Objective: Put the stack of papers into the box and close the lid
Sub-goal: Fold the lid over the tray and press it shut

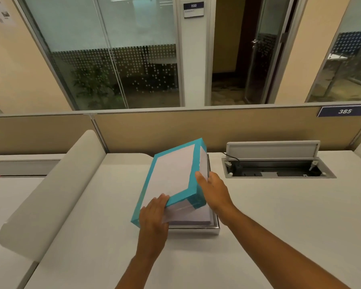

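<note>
A silvery box (pixel 196 228) sits on the white desk, filled with a stack of white papers (pixel 188 215). Over it a teal lid (pixel 171 180) with a white top panel hangs tilted, its right side raised and its left corner low near the desk. My left hand (pixel 153 215) grips the lid's near edge, fingers on top. My right hand (pixel 214 190) holds the lid's right edge, thumb against the teal rim. Most of the box is hidden under the lid.
A curved white divider (pixel 50 195) runs along the left of the desk. An open cable hatch (pixel 275 163) with a raised flap lies to the back right. A beige partition (pixel 196 128) closes off the desk's far edge.
</note>
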